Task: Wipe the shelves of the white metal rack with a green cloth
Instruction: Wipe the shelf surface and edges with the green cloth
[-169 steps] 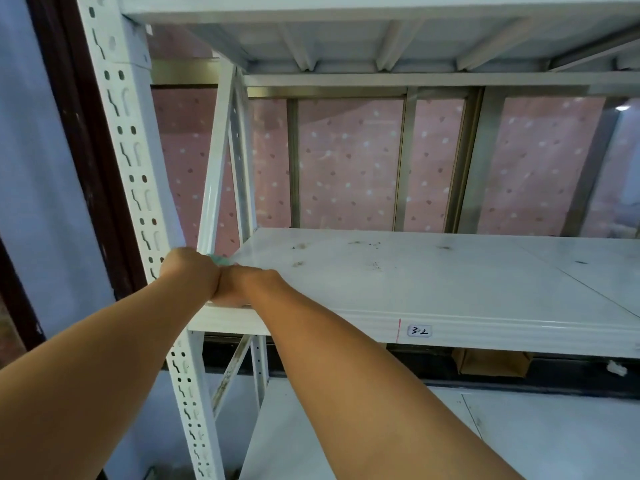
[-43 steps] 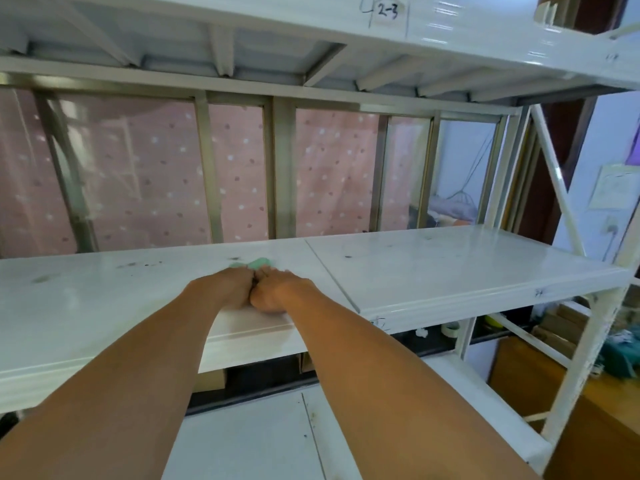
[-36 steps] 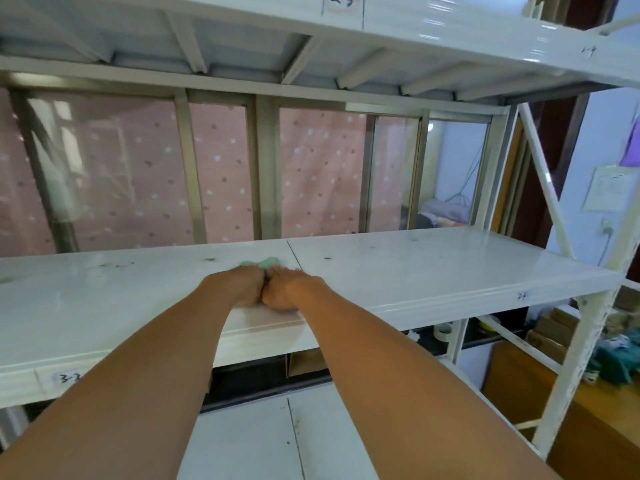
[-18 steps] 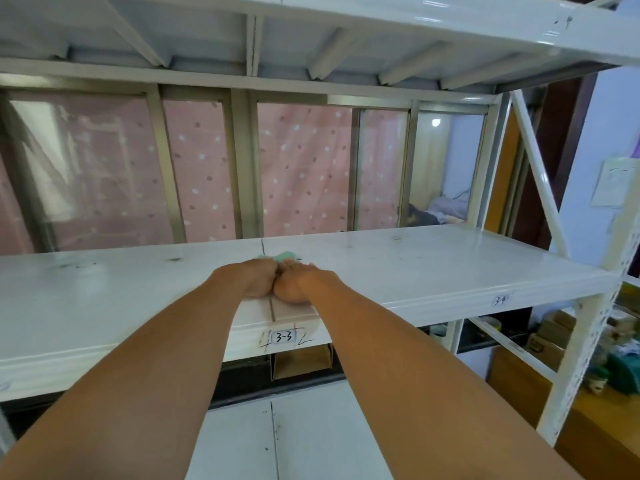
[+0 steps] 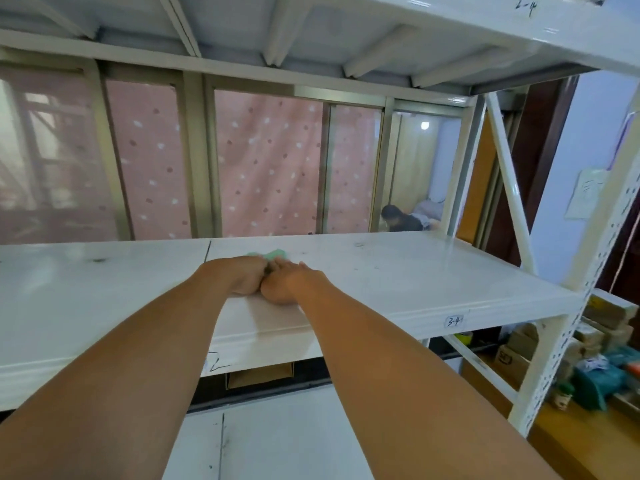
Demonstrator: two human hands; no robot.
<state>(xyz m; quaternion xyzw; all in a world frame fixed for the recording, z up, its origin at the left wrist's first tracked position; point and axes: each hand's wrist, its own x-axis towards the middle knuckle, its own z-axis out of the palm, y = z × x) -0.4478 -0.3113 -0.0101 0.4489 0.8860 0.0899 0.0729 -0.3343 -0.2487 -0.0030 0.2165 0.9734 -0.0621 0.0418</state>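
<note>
While hands (image 5: 263, 280) press, green cloth (image 5: 268, 254) lies crosswise.

Left hand (image 5: 239, 276): palm down, fingers curled, touching the right hand.
Right hand (image 5: 289, 282): palm down, knuckles forward.
Forearms: bare, extended, converging.

Both hands rest side by side and touching on the middle shelf (image 5: 415, 275), the left hand (image 5: 239, 275) left of the right hand (image 5: 291, 282), near the front edge. The cloth (image 5: 268, 253) lies under them, poking out toward the back edge. Another shelf (image 5: 277, 441) lies below, boxes (image 5: 602, 327) beyond the right end.
</note>
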